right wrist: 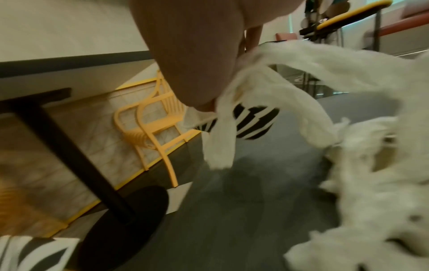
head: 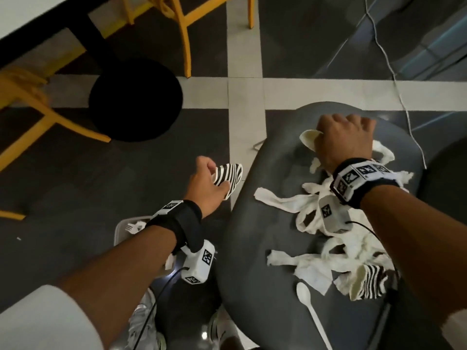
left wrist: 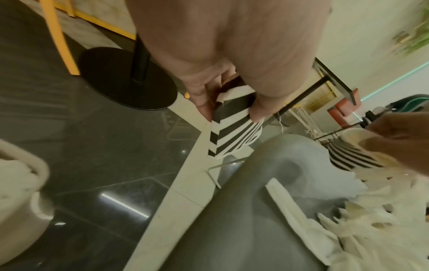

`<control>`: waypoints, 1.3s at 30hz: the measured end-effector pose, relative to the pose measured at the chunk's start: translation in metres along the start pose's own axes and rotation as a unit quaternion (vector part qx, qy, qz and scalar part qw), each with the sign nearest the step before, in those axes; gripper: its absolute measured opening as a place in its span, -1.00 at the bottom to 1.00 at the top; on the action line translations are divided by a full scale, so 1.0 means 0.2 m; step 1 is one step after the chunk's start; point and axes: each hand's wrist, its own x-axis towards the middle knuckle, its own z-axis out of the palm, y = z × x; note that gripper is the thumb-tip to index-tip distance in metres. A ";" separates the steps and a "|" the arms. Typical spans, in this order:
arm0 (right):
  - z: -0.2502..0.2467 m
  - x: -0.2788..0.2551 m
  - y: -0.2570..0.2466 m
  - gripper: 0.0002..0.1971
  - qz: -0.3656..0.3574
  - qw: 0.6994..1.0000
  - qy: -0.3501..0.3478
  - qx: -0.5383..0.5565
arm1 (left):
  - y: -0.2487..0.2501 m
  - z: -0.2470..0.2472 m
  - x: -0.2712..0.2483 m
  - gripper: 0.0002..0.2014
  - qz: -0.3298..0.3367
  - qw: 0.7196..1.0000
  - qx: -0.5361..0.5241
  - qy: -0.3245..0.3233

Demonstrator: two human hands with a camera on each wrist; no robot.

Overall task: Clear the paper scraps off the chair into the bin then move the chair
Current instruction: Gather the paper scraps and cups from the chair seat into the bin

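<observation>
Right now the person leans over a dark grey chair (head: 265, 223) whose seat is littered with torn white paper scraps (head: 316, 218). Their left hand (head: 206, 190) is out over the floor just beside the chair's left edge, and its grip is closed around a flattened black-and-white striped paper cup (head: 228, 176); in the left wrist view the thumb and fingers (left wrist: 202, 99) pinch the cup's upper end while the rest of it hangs below them. The right hand (head: 343, 142) is down on the far part of the seat with its fingers curled, its grip bunched on a second crushed striped cup (right wrist: 253, 122) together with a strip of white paper (right wrist: 218, 146) that dangles from it; the cup's pale inside (head: 309, 138) peeks out at the left of the knuckles in the head view. Long white strips trail from under that wrist towards the near side of the seat, where a third crushed striped cup (head: 369, 281) lies among the scraps and a white plastic spoon (head: 310, 314) lies on the bare seat just beside them. A pale bin (head: 121, 231) stands on the floor under the left forearm, to the left of the chair, with a white plastic fork (head: 132, 227) and some scraps showing inside. Further off, yellow chairs (head: 32, 102) stand around a pedestal counter with a round black base (head: 136, 99).
</observation>
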 end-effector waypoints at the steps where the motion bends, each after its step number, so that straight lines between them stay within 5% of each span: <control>1: -0.03 -0.02 -0.10 -0.86 -0.012 1.000 0.003 0.022 | -0.06 -0.06 -0.02 -0.59 -0.012 1.000 -0.007 0.002; 5: -0.09 -0.21 -0.58 -0.86 -0.054 0.989 -0.034 0.135 | -0.38 -0.27 -0.11 -0.59 -0.059 0.998 -0.024 0.011; 9: -0.02 -0.48 -1.12 -0.78 -0.066 0.944 -0.158 0.282 | -0.79 -0.46 -0.21 -0.58 -0.129 0.991 -0.030 0.012; 14: 0.33 -0.80 -1.69 -0.76 -0.054 0.896 -0.343 0.277 | -1.31 -0.60 -0.28 -0.60 -0.193 0.981 -0.017 0.023; 18: 0.55 -0.95 -1.88 -0.71 0.010 0.861 -0.423 0.281 | -1.55 -0.65 -0.30 -0.50 -0.218 0.973 -0.067 -0.020; 23: 0.61 -0.99 -1.89 -0.68 0.001 0.819 -0.481 0.312 | -1.61 -0.72 -0.24 -0.36 -0.238 0.962 -0.112 -0.074; 27: 0.53 -0.93 -1.77 -0.83 0.024 0.819 -0.457 0.347 | -1.48 -0.78 -0.20 -0.69 -0.199 0.976 -0.012 -0.088; 33: 0.28 -0.80 -1.44 -0.80 0.064 0.809 -0.381 0.442 | -1.06 -0.73 -0.11 -0.85 -0.131 0.986 0.018 -0.100; 39: 0.13 -0.71 -0.93 -0.77 0.132 0.775 -0.303 0.538 | -0.48 -0.42 0.02 -0.85 -0.048 0.989 0.044 -0.136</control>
